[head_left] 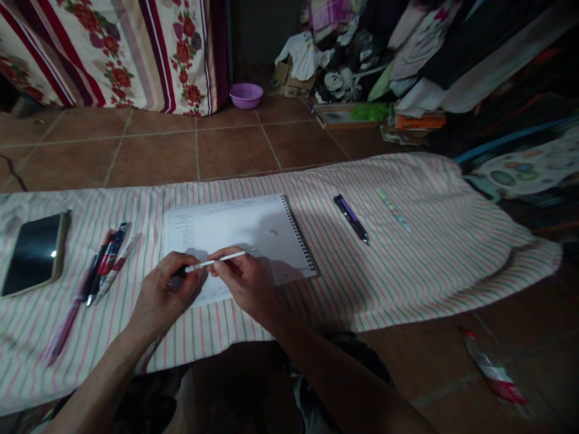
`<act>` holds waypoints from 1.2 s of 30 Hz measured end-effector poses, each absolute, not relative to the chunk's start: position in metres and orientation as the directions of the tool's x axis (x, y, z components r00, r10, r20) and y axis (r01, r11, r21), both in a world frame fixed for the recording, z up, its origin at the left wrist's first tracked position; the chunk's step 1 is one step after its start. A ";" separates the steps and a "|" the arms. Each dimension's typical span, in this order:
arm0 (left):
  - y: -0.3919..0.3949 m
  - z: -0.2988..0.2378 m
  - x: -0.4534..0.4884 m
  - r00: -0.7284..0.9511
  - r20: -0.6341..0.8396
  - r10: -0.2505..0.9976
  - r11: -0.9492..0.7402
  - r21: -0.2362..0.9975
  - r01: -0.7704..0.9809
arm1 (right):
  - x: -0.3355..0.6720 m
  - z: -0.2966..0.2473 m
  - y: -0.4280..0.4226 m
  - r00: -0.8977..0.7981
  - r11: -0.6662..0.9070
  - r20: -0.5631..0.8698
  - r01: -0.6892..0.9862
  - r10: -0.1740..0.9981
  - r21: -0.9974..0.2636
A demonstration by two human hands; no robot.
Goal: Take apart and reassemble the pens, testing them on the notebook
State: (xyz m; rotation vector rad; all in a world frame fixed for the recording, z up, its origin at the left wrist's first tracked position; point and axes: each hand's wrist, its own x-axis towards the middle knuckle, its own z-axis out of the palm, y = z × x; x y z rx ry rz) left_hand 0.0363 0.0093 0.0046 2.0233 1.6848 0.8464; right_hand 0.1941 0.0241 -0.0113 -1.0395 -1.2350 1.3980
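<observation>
Both hands are over an open spiral notebook (226,226) on the striped cloth, holding a slim white pen (235,255) between them. My right hand (246,280) pinches the pen near its middle, its thin tip pointing right and slightly up. At the other end, the thumb and fingers of my left hand (169,283) close on the pen's left end. A dark patch shows inside the left hand's curl; I cannot tell what it is. Handwriting and a printed column run along the page's edges, and a small dark mark (273,232) lies right of its middle.
Several pens (106,259) lie left of the notebook, beside a phone (34,253). To the right are dark and purple pens (350,218) and a pale patterned pen (393,210). A plastic bottle (495,371) and a purple basin (246,95) are on the tiled floor.
</observation>
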 end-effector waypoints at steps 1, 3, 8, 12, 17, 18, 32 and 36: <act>0.009 0.004 0.035 0.113 0.210 0.971 -0.222 0.623 0.750 | 0.194 -0.011 0.023 -0.174 0.012 0.024 -0.070 0.984 -0.997; 0.008 0.002 0.033 0.126 0.215 0.968 -0.234 0.614 0.754 | 0.194 -0.010 0.020 -0.183 0.072 0.070 0.008 0.981 -0.997; 0.008 0.002 0.031 0.142 0.209 0.968 -0.241 0.592 0.769 | 0.194 -0.010 0.018 -0.186 0.147 0.135 0.049 0.973 -0.988; 0.007 0.002 0.030 0.134 0.218 0.967 -0.241 0.594 0.768 | 0.194 -0.008 0.017 -0.186 0.208 0.190 0.079 0.964 -0.975; 0.006 0.002 0.025 0.104 0.221 0.970 -0.219 0.595 0.773 | 0.193 -0.005 0.014 -0.216 0.280 0.263 0.052 0.940 -0.959; 0.006 0.003 0.024 0.104 0.217 0.971 -0.216 0.591 0.777 | 0.193 -0.005 0.013 -0.218 0.300 0.284 0.045 0.934 -0.953; 0.009 0.009 0.025 0.135 0.208 0.969 -0.236 0.606 0.759 | 0.189 -0.011 0.011 -0.218 0.362 0.338 0.083 0.916 -0.928; 0.009 0.008 0.026 0.143 0.198 0.970 -0.237 0.607 0.759 | 0.189 -0.011 0.012 -0.205 0.340 0.316 0.094 0.926 -0.936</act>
